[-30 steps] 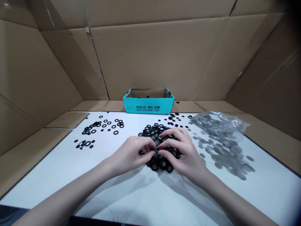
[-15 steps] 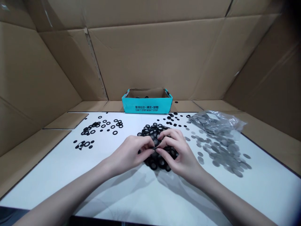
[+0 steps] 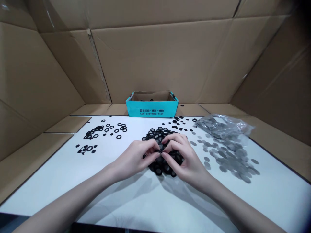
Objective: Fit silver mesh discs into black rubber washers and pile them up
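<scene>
A heap of black rings with grey centres (image 3: 158, 171) lies in the middle of the white table (image 3: 136, 207). Over it, my left hand (image 3: 143, 155) and my right hand (image 3: 178, 153) meet, their fingertips pinching one small black ring (image 3: 159, 151) between them. The ring is mostly covered by the fingers. Grey translucent discs (image 3: 234, 161) are spread to the right of my right hand. Black rings (image 3: 116, 131) and small black discs lie loose on the left side of the table.
A turquoise box (image 3: 152, 108) stands at the back, with some black pieces inside. A clear plastic bag (image 3: 223, 126) of grey discs lies at the right rear. Small black pieces (image 3: 181, 127) are scattered behind the heap. Cardboard walls (image 3: 157, 58) surround the table.
Both hands stay over the heap, with only a slight shift of the fingers around the black ring.
</scene>
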A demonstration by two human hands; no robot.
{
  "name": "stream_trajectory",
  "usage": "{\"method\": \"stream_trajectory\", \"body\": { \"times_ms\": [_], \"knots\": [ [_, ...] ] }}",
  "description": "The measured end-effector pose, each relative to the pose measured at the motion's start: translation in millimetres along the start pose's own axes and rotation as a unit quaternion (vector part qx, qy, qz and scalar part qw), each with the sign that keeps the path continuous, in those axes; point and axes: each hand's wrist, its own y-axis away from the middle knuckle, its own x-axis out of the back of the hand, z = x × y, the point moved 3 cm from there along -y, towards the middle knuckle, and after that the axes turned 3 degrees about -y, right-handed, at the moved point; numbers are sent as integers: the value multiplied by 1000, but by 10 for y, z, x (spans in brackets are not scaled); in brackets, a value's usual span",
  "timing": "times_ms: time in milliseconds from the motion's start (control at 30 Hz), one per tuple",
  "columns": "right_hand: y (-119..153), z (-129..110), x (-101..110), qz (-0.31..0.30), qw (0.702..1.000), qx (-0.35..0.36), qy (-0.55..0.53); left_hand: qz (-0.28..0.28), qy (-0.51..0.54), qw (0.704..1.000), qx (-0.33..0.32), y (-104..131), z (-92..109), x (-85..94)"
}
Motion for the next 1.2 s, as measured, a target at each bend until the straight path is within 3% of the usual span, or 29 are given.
{"method": "stream_trajectory", "body": {
  "times_ms": [400, 733, 833, 1067, 1200],
  "knots": [
    [-17, -9, 21, 6, 997, 22, 70, 11, -4, 1000, -15, -18, -35, 7],
    [15, -44, -15, 35, 998, 40, 45, 5, -60, 998, -30, -12, 0, -15],
    [13, -28, -17, 39, 997, 35, 53, 28, -15, 999, -30, -19, -7, 1],
    [-12, 21, 3, 30, 999, -8, -21, 61, 51, 997, -22, -19, -1, 12],
    [-36, 78, 7, 7, 985, -79, -153, 76, 42, 994, -70, -9, 22, 43]
  ]
}}
